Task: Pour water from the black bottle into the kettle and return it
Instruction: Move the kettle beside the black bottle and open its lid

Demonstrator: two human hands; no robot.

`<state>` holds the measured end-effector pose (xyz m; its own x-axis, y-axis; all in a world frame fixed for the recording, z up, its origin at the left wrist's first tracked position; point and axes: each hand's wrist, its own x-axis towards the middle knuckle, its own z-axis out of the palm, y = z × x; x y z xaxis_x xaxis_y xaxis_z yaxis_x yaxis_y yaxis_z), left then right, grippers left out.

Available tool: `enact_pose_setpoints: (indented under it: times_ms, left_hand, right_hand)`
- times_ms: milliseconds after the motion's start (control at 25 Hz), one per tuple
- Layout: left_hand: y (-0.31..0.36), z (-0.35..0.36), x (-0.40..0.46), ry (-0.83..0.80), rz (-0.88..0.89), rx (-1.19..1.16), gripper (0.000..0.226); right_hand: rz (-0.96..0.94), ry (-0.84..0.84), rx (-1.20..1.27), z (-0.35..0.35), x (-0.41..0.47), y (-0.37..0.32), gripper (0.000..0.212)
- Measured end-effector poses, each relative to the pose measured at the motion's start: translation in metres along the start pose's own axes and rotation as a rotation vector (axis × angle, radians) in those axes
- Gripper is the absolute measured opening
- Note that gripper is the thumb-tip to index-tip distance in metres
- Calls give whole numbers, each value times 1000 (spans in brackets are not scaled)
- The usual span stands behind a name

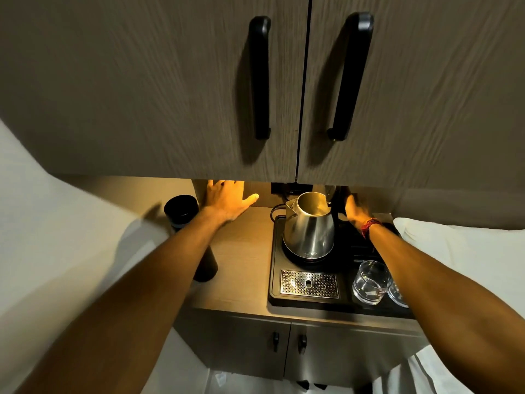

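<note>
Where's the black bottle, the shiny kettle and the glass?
black bottle (181,209), head view, on its dark top.
kettle (309,234), head view, on its steel side.
glass (369,282), head view, on its clear wall.

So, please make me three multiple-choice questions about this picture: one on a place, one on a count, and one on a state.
1. Where does the black bottle stand?
A. On the counter, left of the tray
B. On the tray beside the kettle
C. Inside the upper cupboard

2. How many drinking glasses show on the tray?
A. None
B. Two
C. Five

3. What is the state of the kettle?
A. Lid open, sitting on its base
B. Lid shut, lying on its side
C. Lifted up above the tray

Answers:
1. A: the bottle is on the wooden counter, partly behind the left forearm and away from the tray.
2. B: one full glass and the edge of a second sit at the tray's right corner.
3. A: the steel inside is visible from above, and the right hand is at the handle.
</note>
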<state>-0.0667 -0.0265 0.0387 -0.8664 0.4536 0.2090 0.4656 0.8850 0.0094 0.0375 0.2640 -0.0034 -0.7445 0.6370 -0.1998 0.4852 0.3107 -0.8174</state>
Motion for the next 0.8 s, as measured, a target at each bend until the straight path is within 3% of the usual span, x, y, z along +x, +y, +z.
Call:
enact_pose_setpoints:
  times_ms: [120,400,600,680,800]
  left_hand:
    - [-21,-12,-3,-17,-53,56,65]
    - [-48,-26,-12,-211,-189,63,68]
    - [-69,-34,-24,-243,-232,62,58]
    - [-82,-36,-30,-277,-267,29,50]
    - [-95,-34,-39,-325,-245,-6,54]
  right_hand:
    - [-14,-14,25,-2,-4,-5,54]
    - [-83,0,47,20,-23,-60,45]
    - [-122,-180,-17,70,-34,-78,25]
    - [-217,-217,-80,86,-48,-80,34]
    - [-120,-310,23,104,-74,-78,24]
